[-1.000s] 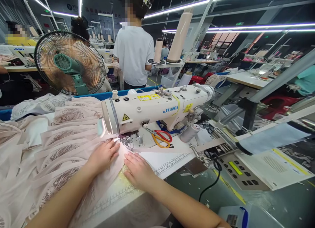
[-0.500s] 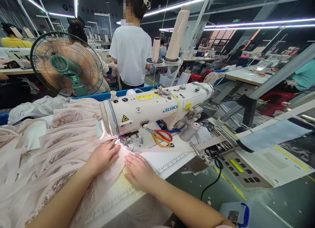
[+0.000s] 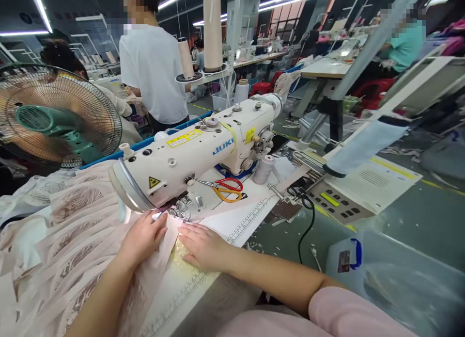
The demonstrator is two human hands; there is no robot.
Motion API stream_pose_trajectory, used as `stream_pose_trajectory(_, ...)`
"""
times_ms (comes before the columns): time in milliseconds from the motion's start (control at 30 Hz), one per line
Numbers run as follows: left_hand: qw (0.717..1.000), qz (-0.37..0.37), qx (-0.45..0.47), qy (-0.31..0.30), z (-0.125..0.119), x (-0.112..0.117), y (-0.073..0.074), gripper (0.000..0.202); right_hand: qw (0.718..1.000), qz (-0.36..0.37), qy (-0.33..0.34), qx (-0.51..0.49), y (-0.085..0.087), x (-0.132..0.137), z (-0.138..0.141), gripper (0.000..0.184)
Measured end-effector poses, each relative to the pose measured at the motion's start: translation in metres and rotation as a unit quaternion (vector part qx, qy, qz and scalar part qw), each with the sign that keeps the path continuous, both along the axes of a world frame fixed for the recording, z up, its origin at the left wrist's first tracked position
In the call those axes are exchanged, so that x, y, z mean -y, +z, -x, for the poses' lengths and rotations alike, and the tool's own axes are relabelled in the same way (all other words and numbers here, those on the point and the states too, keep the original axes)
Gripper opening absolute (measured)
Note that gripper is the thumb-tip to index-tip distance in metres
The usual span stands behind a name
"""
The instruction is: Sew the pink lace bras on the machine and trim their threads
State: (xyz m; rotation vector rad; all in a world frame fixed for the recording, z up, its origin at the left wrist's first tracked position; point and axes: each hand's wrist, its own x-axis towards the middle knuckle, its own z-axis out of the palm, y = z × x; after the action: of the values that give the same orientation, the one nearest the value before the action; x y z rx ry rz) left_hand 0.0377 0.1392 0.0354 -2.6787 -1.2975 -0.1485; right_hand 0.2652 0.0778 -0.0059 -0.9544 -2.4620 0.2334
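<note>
My left hand (image 3: 143,235) rests on pale pink sheer fabric (image 3: 167,245) just in front of the sewing machine's needle area. Its fingers are bent and close together at the cloth, and a small white piece (image 3: 157,215) shows by the fingertips; I cannot make out what it is. To the right, my right hand (image 3: 203,245) lies flat, fingers stretched over the fabric's edge beside the presser foot. Under that palm is a yellowish translucent patch (image 3: 181,259) on the table. The white sewing machine (image 3: 192,152) hides the far side of the needle.
Scissors (image 3: 228,189) with red and orange handles lie under the machine arm, near a grey thread cone (image 3: 264,169). More lace-patterned pieces (image 3: 72,230) spread at left. A fan (image 3: 61,114), a person in white (image 3: 154,75), a control panel (image 3: 337,201) and a clear bin (image 3: 395,279) surround the table.
The view has turned right, so the machine and fan sit further left and more of the clear bin shows. Both hands stay on the fabric at the needle area.
</note>
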Motion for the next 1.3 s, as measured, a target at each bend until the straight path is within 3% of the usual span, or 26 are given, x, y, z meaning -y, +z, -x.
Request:
stream_pose_trajectory(167, 1.0, -0.004, -0.001, -0.03, -0.016, 0.026, 0.004, 0.033, 1.0, -0.003, -0.008, 0.006, 0.001, 0.0, 0.0, 0.049)
stream_pose_trajectory(367, 0.995, -0.059, 0.009, -0.078, -0.018, 0.06, -0.021, 0.043, 1.0, -0.002, -0.008, -0.017, -0.003, -0.001, -0.001, 0.05)
stream_pose_trajectory(533, 0.993, -0.051, -0.013, -0.103, 0.0, 0.048, -0.026, 0.045, 1.0, -0.004, -0.004, -0.021, -0.003, -0.001, -0.003, 0.045)
stream_pose_trajectory(833, 0.994, -0.059, -0.016, -0.089, 0.014, 0.027, -0.029, 0.045, 1.0, 0.005, -0.008, -0.002, 0.004, -0.002, -0.006, 0.043)
stream_pose_trajectory(1300, 0.99, -0.068, -0.028, -0.118, 0.019, 0.005, -0.02, 0.043, 1.0, 0.002, -0.005, 0.008, 0.003, -0.004, -0.006, 0.042)
